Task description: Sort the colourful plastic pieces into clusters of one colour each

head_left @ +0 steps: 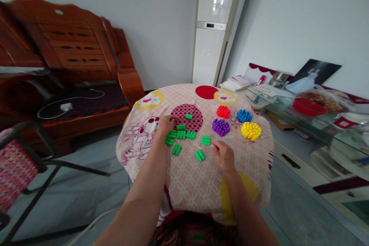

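Note:
Short green plastic pegs (pixel 181 135) lie in small side-by-side groups on the cloth-covered round table (pixel 184 178). My left hand (pixel 165 126) is at the left end of these groups, its fingers curled together; what they hold, if anything, is hidden. My right hand (pixel 224 156) rests low over the cloth with bent, closed fingers. Its fingertips are just right of a green group (pixel 205 140), and I cannot make out anything in them. Another green pair (pixel 200 155) lies nearer to me, and one small green group (pixel 188 117) sits farther back.
Upright clusters in red (pixel 223 112), blue (pixel 244 115), purple (pixel 221 127) and yellow (pixel 251 130) stand on the table's right side. A glass-topped cabinet (pixel 325 123) with a red bowl (pixel 309 107) is at right. A wooden bench (pixel 69 46) and a chair (pixel 17 169) are at left.

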Demonstrator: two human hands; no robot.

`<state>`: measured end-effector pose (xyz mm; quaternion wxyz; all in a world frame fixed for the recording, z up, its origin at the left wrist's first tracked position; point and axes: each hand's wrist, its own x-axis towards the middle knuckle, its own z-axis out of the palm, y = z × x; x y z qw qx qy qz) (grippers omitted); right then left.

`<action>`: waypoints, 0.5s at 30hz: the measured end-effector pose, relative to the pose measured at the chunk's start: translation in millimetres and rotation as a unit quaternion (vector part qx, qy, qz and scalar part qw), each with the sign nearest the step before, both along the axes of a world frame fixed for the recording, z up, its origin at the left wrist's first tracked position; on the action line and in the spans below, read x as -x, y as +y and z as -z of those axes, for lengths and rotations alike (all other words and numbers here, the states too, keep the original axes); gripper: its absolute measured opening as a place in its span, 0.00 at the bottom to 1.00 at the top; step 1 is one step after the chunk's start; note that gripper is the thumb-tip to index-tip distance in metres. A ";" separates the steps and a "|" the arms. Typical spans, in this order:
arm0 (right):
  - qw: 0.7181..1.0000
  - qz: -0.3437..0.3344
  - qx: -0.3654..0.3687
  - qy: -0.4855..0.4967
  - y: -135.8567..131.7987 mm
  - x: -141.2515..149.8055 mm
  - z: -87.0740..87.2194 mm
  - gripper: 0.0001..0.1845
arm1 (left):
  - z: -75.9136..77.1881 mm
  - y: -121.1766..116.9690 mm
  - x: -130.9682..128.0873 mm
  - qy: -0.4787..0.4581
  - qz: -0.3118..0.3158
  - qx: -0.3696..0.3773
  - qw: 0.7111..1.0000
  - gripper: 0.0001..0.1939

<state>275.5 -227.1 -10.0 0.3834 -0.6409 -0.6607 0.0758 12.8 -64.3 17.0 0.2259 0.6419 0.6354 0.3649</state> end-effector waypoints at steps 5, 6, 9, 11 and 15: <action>0.996 -0.001 0.008 0.091 -2.0 -6.4 0.9 0.18 | 1.4 -14.1 15.4 -0.027 -0.068 -0.022 0.997 0.20; 0.994 -0.002 0.009 0.105 -1.9 -7.5 0.7 0.18 | 1.5 -17.4 17.8 -0.017 -0.071 -0.027 0.997 0.20; 0.993 -0.003 0.005 0.117 -1.3 -9.3 0.1 0.18 | 2.4 -26.8 21.0 0.025 -0.052 -0.017 0.998 0.18; 0.993 -0.006 0.006 0.116 -0.6 -9.9 0.3 0.18 | 4.0 -31.7 20.5 0.025 -0.032 -0.011 0.999 0.17; 0.990 -0.016 0.018 0.142 1.3 -11.8 3.4 0.18 | 10.0 -38.1 18.9 -0.125 -0.048 0.014 0.991 0.20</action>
